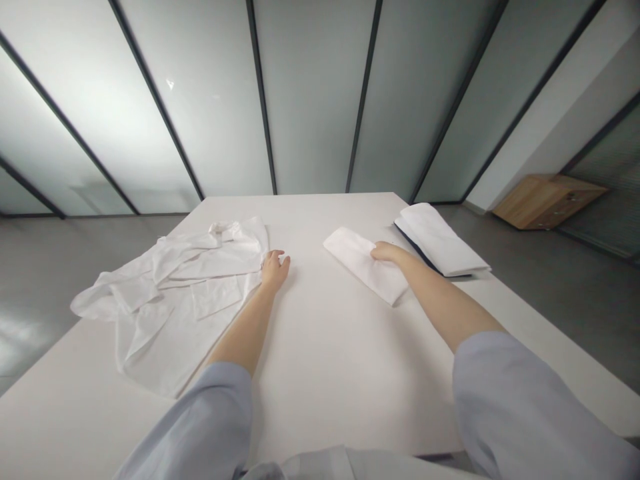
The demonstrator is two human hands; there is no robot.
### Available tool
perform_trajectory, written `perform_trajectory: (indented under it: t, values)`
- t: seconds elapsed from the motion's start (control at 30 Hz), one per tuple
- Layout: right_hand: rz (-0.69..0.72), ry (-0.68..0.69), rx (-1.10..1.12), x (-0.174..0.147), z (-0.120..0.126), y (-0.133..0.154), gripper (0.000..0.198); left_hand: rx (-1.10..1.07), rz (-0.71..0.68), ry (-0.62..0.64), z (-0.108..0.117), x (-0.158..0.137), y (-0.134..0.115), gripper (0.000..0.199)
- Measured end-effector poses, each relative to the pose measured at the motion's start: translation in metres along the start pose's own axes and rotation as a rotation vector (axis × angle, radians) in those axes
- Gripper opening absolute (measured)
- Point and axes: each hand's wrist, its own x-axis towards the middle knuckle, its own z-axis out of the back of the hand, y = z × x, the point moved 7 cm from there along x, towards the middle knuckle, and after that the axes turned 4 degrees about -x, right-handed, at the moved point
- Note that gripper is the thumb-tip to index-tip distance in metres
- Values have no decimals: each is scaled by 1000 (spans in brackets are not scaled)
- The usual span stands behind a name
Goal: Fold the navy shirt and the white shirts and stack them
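A crumpled white garment (200,280), with what looks like a collar at its far end and a patch pocket, lies spread over the left side of the table. At its right edge rests my left hand (275,268), fingers apart, touching or just beside the fabric. My right hand (385,251) grips a folded white cloth (367,263) by its far right side, the thumb over the top. That cloth is a neat, long rectangle, tilted a little above the tabletop or lying on it; I cannot tell which.
Folded white fabric (440,240) with a dark layer beneath sits at the right edge of the white table (320,373). Part of the left garment hangs past the table's left edge. Frosted glass panels (315,100) stand behind; a wooden cabinet (545,200) is on the floor at right.
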Motion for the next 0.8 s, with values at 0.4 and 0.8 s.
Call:
perform_trajectory:
  t: [0.4,0.8]
  values:
    - [-151,-361,-28,-37,26,-71,45,16,-31,20,-1,0,3,29]
    - [-344,-699,26,-42,133,-189,40,55,-48,27,0,-1,1,29]
